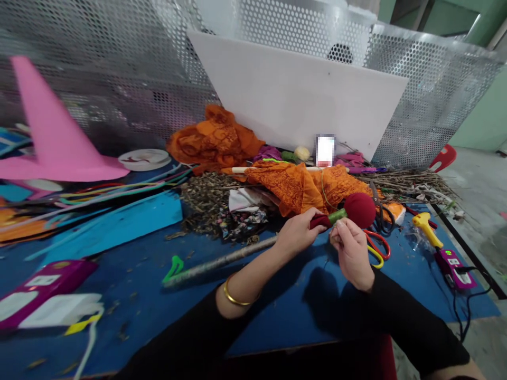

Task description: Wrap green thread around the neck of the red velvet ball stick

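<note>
A round red cloth-covered ball (359, 210) tops a stick, with the cloth gathered below it and bound by a band of green thread (337, 216). My left hand (301, 230) is closed around the gathered red cloth just left of this band. At the band's lower edge, my right hand (350, 247) pinches the green thread; its fingertips hide most of what is between them. A long grey-brown stick (225, 259) with a green loop at its far end slants out to the left beneath my left forearm.
Orange patterned cloth (303, 187) lies just beyond my hands. Scissors with red and yellow handles (378, 250) and black-handled scissors (383, 216) are at the right, near a yellow glue gun (428, 228). A pink cone hat (59, 126) stands left; a white board (301, 95) leans behind.
</note>
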Action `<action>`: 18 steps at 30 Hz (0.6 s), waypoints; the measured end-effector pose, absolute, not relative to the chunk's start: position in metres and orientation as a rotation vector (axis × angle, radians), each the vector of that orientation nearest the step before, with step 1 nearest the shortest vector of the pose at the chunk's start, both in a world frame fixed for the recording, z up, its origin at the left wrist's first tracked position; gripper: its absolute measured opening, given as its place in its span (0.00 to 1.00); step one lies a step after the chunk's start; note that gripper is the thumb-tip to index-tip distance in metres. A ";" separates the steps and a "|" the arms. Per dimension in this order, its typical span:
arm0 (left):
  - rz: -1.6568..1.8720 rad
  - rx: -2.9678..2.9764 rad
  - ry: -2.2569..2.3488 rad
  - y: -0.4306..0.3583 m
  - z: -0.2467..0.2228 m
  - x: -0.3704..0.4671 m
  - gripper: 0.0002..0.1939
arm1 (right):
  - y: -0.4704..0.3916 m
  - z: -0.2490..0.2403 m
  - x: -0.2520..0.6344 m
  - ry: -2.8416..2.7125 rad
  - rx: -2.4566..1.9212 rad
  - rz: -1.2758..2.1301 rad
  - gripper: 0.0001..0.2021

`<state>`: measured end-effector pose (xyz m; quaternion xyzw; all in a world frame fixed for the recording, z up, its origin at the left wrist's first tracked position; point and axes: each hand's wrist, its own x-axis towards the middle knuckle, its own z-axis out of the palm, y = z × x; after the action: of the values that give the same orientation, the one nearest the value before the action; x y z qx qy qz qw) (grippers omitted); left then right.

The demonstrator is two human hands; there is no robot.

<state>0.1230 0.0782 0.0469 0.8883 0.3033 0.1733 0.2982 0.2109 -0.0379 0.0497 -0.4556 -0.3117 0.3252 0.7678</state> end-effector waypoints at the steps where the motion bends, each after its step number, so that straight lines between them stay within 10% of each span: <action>1: 0.459 2.370 0.775 0.080 0.046 0.122 0.10 | -0.038 0.053 0.215 -0.744 -0.990 0.695 0.16; 10: 0.345 2.510 0.705 0.073 0.047 0.120 0.05 | -0.048 0.079 0.253 -1.418 -1.366 0.162 0.13; 18: 0.273 2.734 0.720 0.062 0.045 0.118 0.09 | -0.041 0.075 0.254 -1.218 -1.270 0.526 0.16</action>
<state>0.1181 0.0618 0.0447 0.9517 0.2506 0.0949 0.1501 0.2544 -0.0413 0.0751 -0.5493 -0.5271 0.2275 0.6072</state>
